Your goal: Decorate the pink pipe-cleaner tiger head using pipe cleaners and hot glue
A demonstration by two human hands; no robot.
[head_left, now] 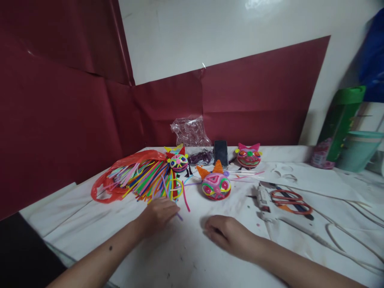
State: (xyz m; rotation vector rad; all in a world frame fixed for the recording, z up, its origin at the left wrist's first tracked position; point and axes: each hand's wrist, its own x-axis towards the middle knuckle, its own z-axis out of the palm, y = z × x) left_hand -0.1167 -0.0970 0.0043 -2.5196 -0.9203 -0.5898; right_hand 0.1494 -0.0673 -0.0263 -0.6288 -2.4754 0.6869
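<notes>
My left hand (159, 214) is closed low over the table, and a purple pipe cleaner (179, 216) runs through its fingers, sticking out on both sides. Curled loosely, my right hand (223, 233) rests on the table with nothing visible in it. Just beyond both hands sits a pink lion-head figure (216, 188) made of pipe cleaners, with orange horns. A heap of multicoloured pipe cleaners (150, 178), partly in a red plastic bag (100, 192), lies beyond my left hand. One loose magenta pipe cleaner (186, 197) lies between the heap and the pink head.
Two more lion heads stand further back, one white-faced (179, 163) and one with pink ears (249, 155). A phone (221, 153) leans near clear plastic wrap (192, 131). At right lie a glue gun (265, 202), orange-handled scissors (291, 200) and cords; a green canister (337, 126) stands behind.
</notes>
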